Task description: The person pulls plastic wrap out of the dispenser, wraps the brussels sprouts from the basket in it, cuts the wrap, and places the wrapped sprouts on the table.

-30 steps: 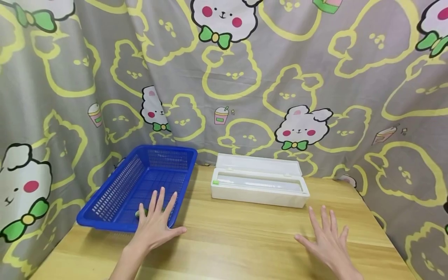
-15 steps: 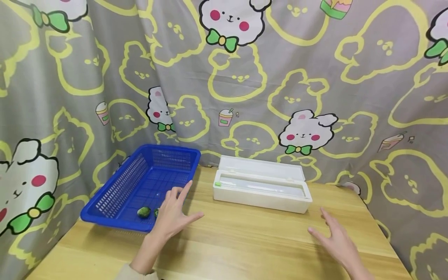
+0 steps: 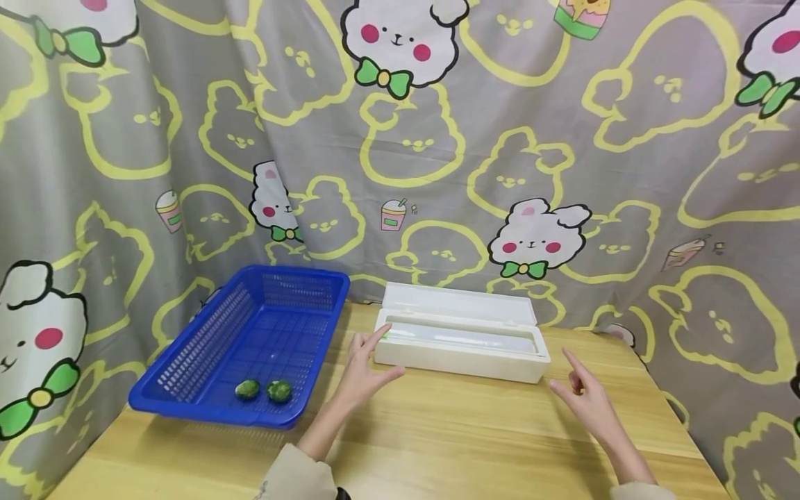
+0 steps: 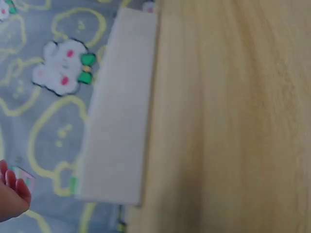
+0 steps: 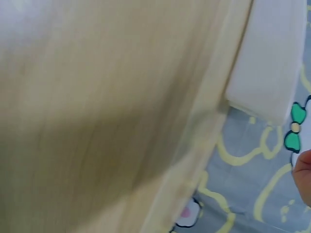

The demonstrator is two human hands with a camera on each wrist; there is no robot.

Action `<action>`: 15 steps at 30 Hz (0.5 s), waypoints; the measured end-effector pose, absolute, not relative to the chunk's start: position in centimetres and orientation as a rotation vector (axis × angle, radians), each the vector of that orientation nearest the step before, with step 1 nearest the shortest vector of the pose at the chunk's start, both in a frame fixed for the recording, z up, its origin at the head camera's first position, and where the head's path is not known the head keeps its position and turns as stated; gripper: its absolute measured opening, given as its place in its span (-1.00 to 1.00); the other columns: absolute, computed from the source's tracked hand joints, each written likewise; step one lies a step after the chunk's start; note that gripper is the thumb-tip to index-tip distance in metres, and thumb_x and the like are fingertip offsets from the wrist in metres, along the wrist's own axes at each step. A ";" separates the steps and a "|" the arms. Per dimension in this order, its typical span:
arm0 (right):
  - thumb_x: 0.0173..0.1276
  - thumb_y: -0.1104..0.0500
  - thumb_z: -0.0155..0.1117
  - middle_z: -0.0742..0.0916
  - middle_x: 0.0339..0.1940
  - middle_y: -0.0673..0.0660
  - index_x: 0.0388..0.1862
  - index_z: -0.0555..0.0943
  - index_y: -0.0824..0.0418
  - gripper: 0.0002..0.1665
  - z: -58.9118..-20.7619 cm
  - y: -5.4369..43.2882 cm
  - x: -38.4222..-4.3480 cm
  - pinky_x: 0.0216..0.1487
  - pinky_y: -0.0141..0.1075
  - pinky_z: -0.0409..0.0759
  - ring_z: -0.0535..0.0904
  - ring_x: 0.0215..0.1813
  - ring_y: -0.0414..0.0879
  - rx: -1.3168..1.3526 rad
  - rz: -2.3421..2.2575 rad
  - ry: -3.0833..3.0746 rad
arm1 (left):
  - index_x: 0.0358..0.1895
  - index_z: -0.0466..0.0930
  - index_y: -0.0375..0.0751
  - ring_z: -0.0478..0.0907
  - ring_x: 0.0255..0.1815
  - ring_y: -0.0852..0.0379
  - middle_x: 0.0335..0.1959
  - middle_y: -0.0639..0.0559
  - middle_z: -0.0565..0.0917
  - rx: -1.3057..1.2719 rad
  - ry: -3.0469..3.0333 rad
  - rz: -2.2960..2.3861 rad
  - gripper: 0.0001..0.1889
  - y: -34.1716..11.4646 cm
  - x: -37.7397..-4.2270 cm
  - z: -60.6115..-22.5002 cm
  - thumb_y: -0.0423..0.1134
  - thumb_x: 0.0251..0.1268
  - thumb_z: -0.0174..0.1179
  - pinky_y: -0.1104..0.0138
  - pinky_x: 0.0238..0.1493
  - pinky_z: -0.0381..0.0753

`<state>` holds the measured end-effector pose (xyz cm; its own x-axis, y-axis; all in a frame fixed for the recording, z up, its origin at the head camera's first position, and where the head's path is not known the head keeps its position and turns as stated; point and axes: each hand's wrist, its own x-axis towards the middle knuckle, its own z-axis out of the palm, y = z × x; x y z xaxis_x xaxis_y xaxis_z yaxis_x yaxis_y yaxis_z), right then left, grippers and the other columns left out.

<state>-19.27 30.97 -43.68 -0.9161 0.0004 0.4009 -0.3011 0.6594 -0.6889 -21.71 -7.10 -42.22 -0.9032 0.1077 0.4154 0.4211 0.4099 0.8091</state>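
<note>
A long white box [image 3: 462, 364] stands at the back of the table with its lid [image 3: 459, 305] raised. Inside lies a whitish, shiny roll [image 3: 459, 339], like cling film. My left hand [image 3: 362, 371] is at the box's left end, index finger stretched over the small green piece there, thumb spread out and nothing held. Off the right end is my right hand [image 3: 587, 403], index finger pointing forward, other fingers bent, holding nothing. In the wrist views the box's front wall [image 4: 119, 111] shows, with only part of the left hand [image 4: 12, 196] and right hand [image 5: 303, 177] at the edges.
A blue perforated basket [image 3: 212, 413] stands on the left of the table, with two small, round, dark green vegetables [image 3: 279, 392] near its front end. Behind hangs a grey patterned curtain [image 3: 431, 167]. The wooden table [image 3: 475, 444] stretches across the front.
My left hand has moved right, from over the basket's front to the box's left end, uncovering the green vegetables. My right hand stays beside the box, its spread fingers now partly bent.
</note>
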 end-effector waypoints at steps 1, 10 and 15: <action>0.20 0.29 0.24 0.23 -0.57 0.02 0.32 0.19 0.41 -0.26 -43.9 31.0 -19.7 -0.53 -0.36 0.15 0.13 -0.53 -0.30 0.247 1.169 -2.501 | 0.27 0.33 -0.07 0.20 -0.21 0.04 -0.29 -0.03 0.20 -0.446 -2.374 -1.499 -0.19 -7.0 -22.1 -42.7 -0.01 -0.17 0.42 0.23 -0.15 0.28; 0.25 0.26 0.19 0.21 -0.60 0.02 0.31 0.21 0.41 -0.32 -45.3 31.2 -22.8 -0.57 -0.32 0.18 0.11 -0.56 -0.25 0.225 1.291 -2.515 | 0.16 0.46 -0.09 0.18 -0.07 -0.16 -0.18 -0.21 0.23 -0.220 -2.311 -1.652 -0.34 -7.0 -25.6 -46.0 -0.23 -0.17 0.43 -0.08 0.00 0.27; 0.30 0.15 0.17 0.21 -0.57 0.01 0.33 0.22 0.33 -0.33 -45.7 31.2 -24.0 -0.53 -0.31 0.19 0.13 -0.52 -0.20 0.165 1.298 -2.584 | 0.13 0.49 -0.07 0.13 -0.10 -0.03 -0.20 -0.08 0.18 -0.161 -2.351 -1.625 -0.37 -6.9 -27.4 -46.9 -0.20 -0.17 0.42 0.08 -0.06 0.25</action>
<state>-23.97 31.21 -45.67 -0.9637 0.0088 0.2667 -0.2086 0.5982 -0.7737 -27.39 -6.88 -46.89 -0.9552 -0.0656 0.2887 0.2469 0.3618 0.8990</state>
